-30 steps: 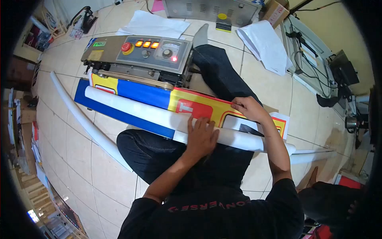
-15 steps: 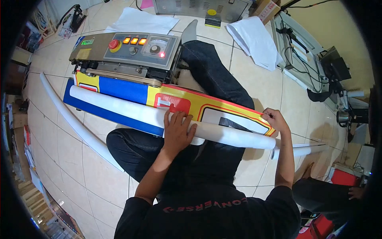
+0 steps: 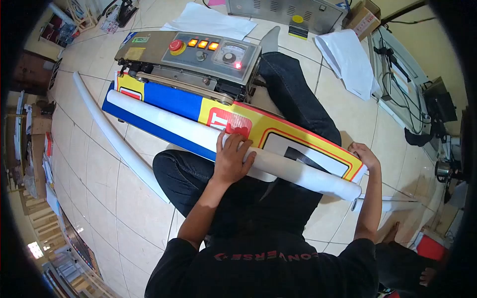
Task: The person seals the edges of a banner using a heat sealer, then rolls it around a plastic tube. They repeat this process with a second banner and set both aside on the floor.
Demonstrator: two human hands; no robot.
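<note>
Evenly, Straight and Without Slack

The glossy printed sheet in yellow, blue and red [image 3: 263, 119] lies along the near side of the long metal machine with a grey control panel [image 3: 149, 52], running well past its right end. The smooth white roll [image 3: 189, 127] lies along the sheet, on the side away from the machine. The left hand [image 3: 234, 158] rests over the roll, fingers spread, near the machine's right end; the right hand [image 3: 365, 155] seems to pinch the sheet's outer corner, well right of the machine.

Done well, this calls for a gentle, even pull that holds the edge in line with the machine's front, and light pressure so the roll neither drifts nor creases; a hard tug could skew the edge.

The long, curved white strip [image 3: 117, 141] lies on the floor, left and nearside of the machine.
</note>
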